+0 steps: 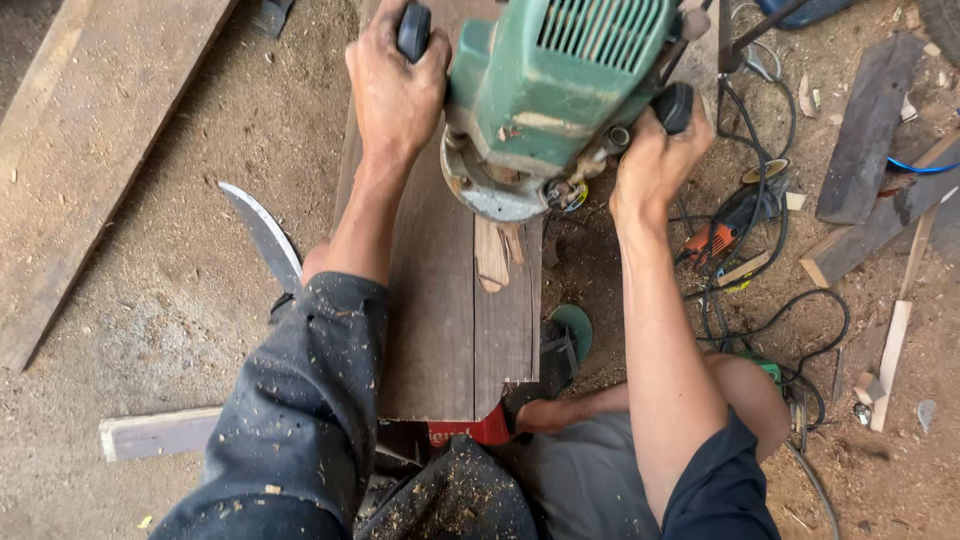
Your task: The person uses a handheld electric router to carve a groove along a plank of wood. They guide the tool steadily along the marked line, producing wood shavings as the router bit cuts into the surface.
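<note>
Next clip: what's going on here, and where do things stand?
A person crouched on a sawdust-covered floor holds a green router by its two black side knobs, left hand on one, right hand on the other. The router's round base sits on a dark plank lying lengthwise in front of them. A splintered wood chip lies just below the base. A curved blade lies to the left, tangled cables and offcuts to the right.

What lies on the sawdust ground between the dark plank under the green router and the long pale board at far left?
In the head view, a curved blade lies between the dark plank and the pale board.
</note>
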